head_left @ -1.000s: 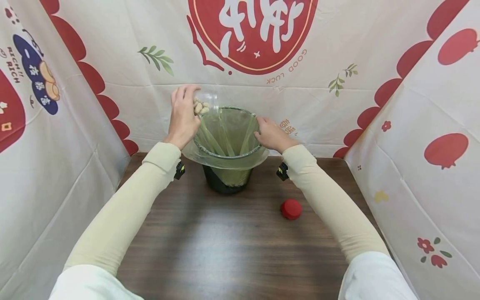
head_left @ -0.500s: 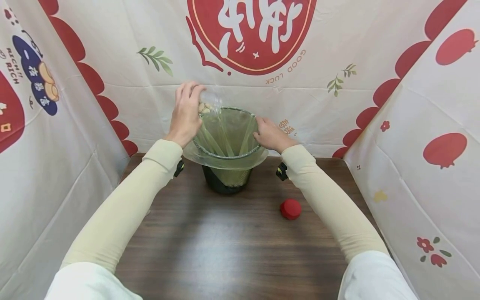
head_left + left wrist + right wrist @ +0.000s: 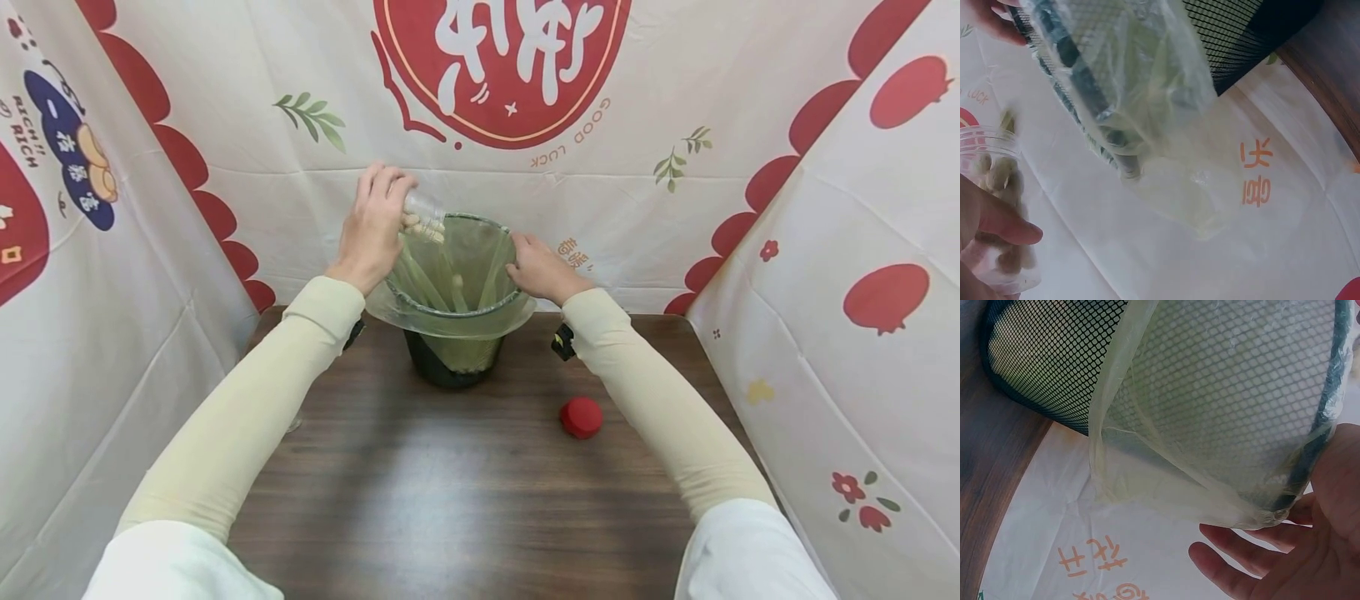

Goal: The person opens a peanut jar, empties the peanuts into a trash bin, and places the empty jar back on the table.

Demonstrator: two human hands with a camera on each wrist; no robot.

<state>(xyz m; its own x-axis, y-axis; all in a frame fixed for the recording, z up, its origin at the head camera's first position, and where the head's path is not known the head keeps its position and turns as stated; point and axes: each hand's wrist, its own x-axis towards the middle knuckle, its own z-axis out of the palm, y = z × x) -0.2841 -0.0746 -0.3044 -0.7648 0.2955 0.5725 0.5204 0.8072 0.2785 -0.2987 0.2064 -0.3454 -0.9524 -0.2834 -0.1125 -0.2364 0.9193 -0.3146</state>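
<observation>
My left hand (image 3: 369, 229) grips a clear plastic jar (image 3: 425, 212), tilted mouth-down over the left rim of a dark mesh trash can (image 3: 442, 367). Pale, nut-like pieces (image 3: 999, 175) fill part of the jar; one blurred piece (image 3: 1007, 120) is at its mouth in the left wrist view. A pale piece (image 3: 457, 281) shows inside the can. A translucent greenish trash bag (image 3: 480, 325) lines the can and folds out over its rim. My right hand (image 3: 543, 267) holds the can's right rim, thumb on the inner side, other fingers (image 3: 1229, 550) outside the bag.
A red screw lid (image 3: 581, 417) lies on the brown wooden table (image 3: 450, 483), right of the can. A small clear object (image 3: 295, 422) peeks out beside my left forearm. Printed white cloth (image 3: 247, 192) hangs close behind the can and along both sides.
My left hand has moved slightly right and tipped the jar further down, and the pieces have slid toward its mouth. A piece now appears inside the can. My right hand stays at the rim.
</observation>
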